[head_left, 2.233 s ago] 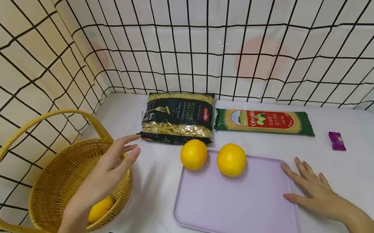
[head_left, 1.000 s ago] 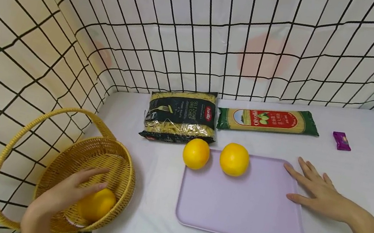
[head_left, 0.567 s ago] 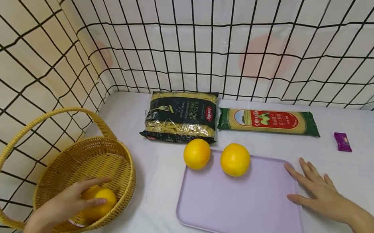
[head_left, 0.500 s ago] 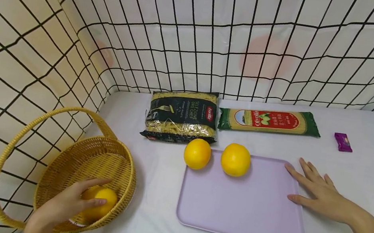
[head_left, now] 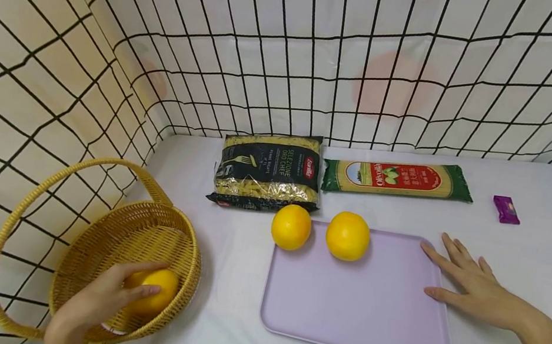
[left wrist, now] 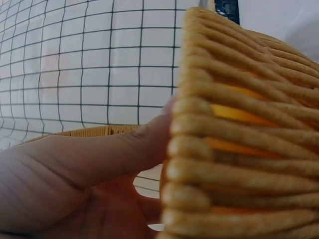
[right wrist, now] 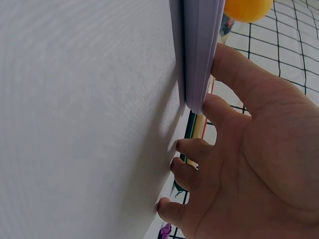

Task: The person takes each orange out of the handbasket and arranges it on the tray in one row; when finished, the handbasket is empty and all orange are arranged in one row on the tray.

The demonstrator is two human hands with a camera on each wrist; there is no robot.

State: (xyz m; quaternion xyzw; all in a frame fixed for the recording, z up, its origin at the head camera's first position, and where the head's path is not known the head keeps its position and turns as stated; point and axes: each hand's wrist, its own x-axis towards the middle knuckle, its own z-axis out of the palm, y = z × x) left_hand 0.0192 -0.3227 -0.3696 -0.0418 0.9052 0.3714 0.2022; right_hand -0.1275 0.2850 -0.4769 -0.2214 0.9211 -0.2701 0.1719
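My left hand reaches into a yellow wicker basket at the left, its thumb and fingers round an orange. In the left wrist view the woven basket wall stands in front of the fingertips and lets only bits of orange colour through. At the right, my right hand lies with fingers spread at the right rim of a lilac tray. The right wrist view has its thumb and index finger touching the tray's edge, the other fingertips down on the white cloth.
Two more oranges sit at the tray's far left: one orange at the corner, another orange beside it. Behind lie a bag of penne, a spaghetti pack and a small purple packet. Black wire mesh encloses the back and sides.
My left hand has gone from above the basket's right side down into it and taken hold of the orange, which has since shifted slightly up and right. The right hand has kept its place.
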